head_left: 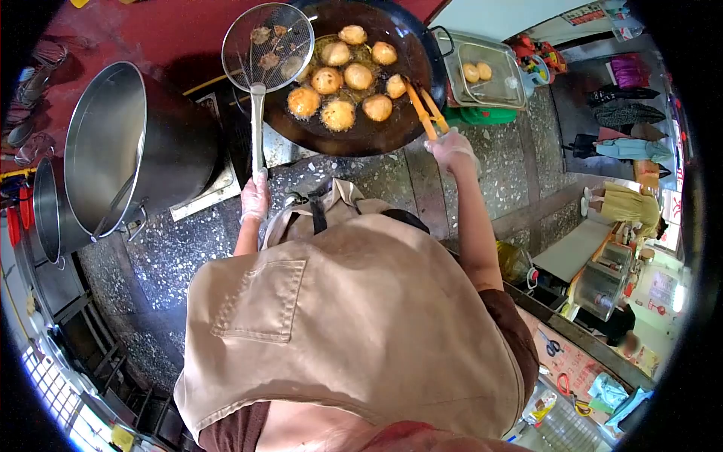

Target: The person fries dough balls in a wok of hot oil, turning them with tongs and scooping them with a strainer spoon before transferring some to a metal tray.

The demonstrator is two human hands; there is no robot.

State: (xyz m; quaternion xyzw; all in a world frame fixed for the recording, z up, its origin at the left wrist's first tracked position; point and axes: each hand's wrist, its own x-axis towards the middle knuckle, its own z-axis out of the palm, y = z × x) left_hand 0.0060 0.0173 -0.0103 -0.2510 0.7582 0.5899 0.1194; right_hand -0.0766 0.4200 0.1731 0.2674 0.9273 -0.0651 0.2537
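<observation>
My left hand (255, 197), in a clear glove, is closed round the handle of a mesh skimmer (268, 47). A few browned bits lie in the skimmer's mesh, which overlaps the left rim of a dark wok (418, 68). Several golden round balls (358, 76) sit in the oil inside the wok. My right hand (454, 151), also gloved, grips orange-brown tongs (425, 110) over the wok's right side. The tips of the tongs are beside a ball (396, 86) at the right of the group; whether they touch it I cannot tell.
A large steel pot (181, 135) stands left of the wok, with a smaller pot (48, 211) beyond it. Right of the wok, a glass tray (493, 87) holds two balls. Another person (629, 207) stands at the far right, near a counter (572, 252).
</observation>
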